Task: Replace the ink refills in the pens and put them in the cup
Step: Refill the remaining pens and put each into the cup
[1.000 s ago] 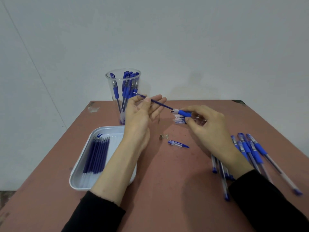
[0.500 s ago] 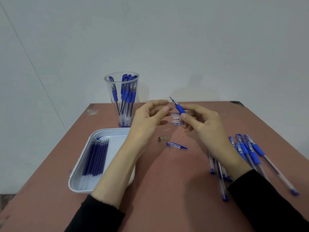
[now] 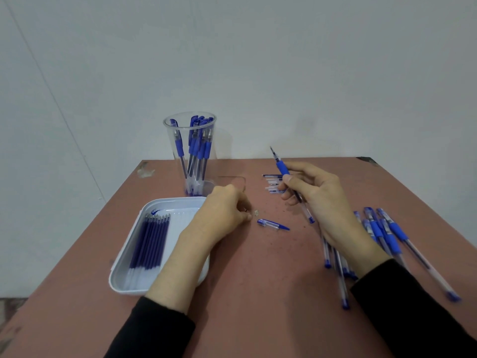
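As right hand (image 3: pixel 317 200) grips one pen (image 3: pixel 282 169), one cup (image 3: pixel 170 146)

Right grip (image 3: pixel 313 193) round pen (image 3: pixel 282 169) (left grip (image 3: pixel 222 213) curled)

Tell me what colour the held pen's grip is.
Blue. The grip of the pen in the right hand shows best in the head view.

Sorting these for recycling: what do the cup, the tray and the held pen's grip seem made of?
Cup: clear glossy plastic, seemingly; the pens inside show through. Tray: smooth white, probably plastic, with moulded rounded corners. Grip of the pen in the right hand: opaque matte blue, likely rubber, though unconfirmable.
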Tool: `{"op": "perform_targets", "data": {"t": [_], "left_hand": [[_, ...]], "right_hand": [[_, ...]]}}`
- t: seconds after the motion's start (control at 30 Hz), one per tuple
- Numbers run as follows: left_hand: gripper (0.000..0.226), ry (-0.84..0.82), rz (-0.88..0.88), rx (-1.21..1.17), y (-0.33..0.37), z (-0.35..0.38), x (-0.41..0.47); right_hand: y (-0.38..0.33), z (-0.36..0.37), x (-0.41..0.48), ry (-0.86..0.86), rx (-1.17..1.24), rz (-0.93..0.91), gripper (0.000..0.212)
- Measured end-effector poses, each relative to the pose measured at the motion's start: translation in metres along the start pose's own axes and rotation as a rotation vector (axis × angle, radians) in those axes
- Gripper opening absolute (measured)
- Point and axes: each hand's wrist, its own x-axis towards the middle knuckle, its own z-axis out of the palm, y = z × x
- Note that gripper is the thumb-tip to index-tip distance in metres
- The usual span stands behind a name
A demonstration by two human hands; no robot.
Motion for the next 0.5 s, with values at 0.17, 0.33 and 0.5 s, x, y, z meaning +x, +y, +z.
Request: {"op": "perform_targets", "data": {"t": [0.17, 0.33, 0.5], "left_hand": [[0.011, 0.145, 0.014, -0.305, 0.006, -0.004, 0.001], [0.012, 0.210, -0.099, -1.197, 0.013, -0.019, -0.003], [0.017, 0.209, -0.127, -1.371, 0.014, -0.022, -0.003]], "right_hand": [[0.000, -0.001, -0.001, -0.010, -0.083, -0.045, 0.028], [0.002, -0.001, -0.001, 0.012, -0.270, -0.171, 0.033], [0.000, -0.001, -0.003, 0.032, -0.350, -0.224, 0.035]]}}
